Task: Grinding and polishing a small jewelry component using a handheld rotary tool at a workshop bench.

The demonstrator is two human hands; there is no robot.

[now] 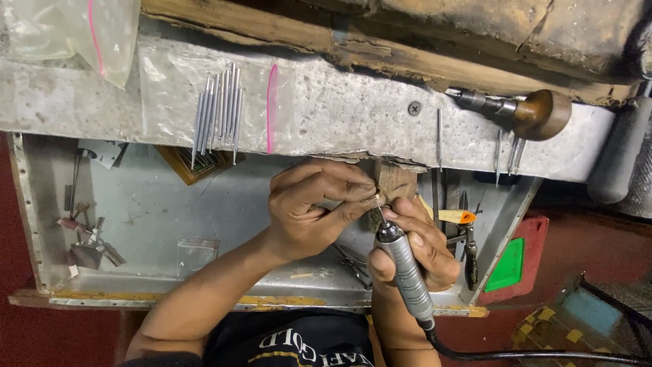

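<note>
At the upper left of the frame I see one clear plastic bag (75, 30) with a pink stripe, and just right of it a second clear bag (217, 109) holding a bundle of thin grey steel rods (217, 115), roughly ten, too tightly packed to count for sure. Below them the metal tray (136, 204) holds a scatter of small tools (85, 234) at its left wall and one small clear box (195, 253).

At centre, my left hand (305, 207) pinches a tiny gold-coloured piece (372, 199) between thumb and fingertips, closed tight on it and pressed against a worn wooden peg (397, 182) that juts from the bench edge. The piece is too small for me to tell its shape.

My right hand (424, 248) wraps firmly around one grey rotary handpiece (406, 275). Its long axis runs from lower right up to upper left, the thin bit pointing up at the gold-coloured piece and touching it. A black cable (530, 355) trails off to the lower right.

Right of my hands lie pliers (468, 255) in the tray, near a green pad (506, 266). At upper right rest one wooden-knobbed tool (523, 112) and one dark handle (621, 153).
</note>
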